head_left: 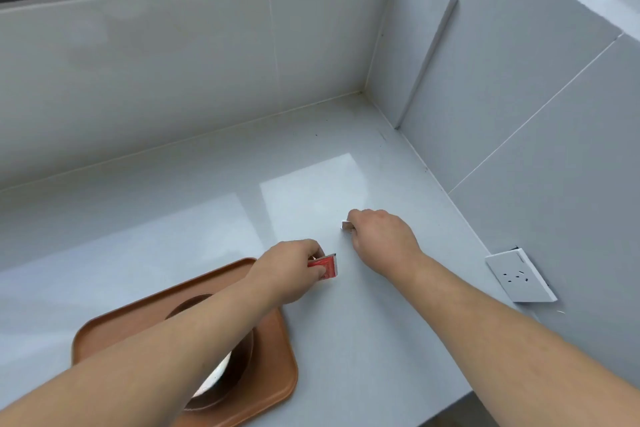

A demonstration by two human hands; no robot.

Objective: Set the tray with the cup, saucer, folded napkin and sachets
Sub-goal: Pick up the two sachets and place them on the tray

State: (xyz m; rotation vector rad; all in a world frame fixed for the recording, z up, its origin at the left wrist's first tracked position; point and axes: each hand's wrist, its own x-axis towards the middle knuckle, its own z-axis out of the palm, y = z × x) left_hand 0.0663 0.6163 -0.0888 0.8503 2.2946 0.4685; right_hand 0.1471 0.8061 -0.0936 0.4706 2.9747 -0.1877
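Head view, left hand [289, 270] pinching red sachet [325, 266], tray [277, 340] edge beside

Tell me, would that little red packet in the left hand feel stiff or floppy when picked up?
Probably floppy and very light: the red sachet looks thin and flat, pinched between fingertips of the left hand alone. It likely would not roll, having flat faces. Its surface looks smooth, so a loose grip might let it slip.
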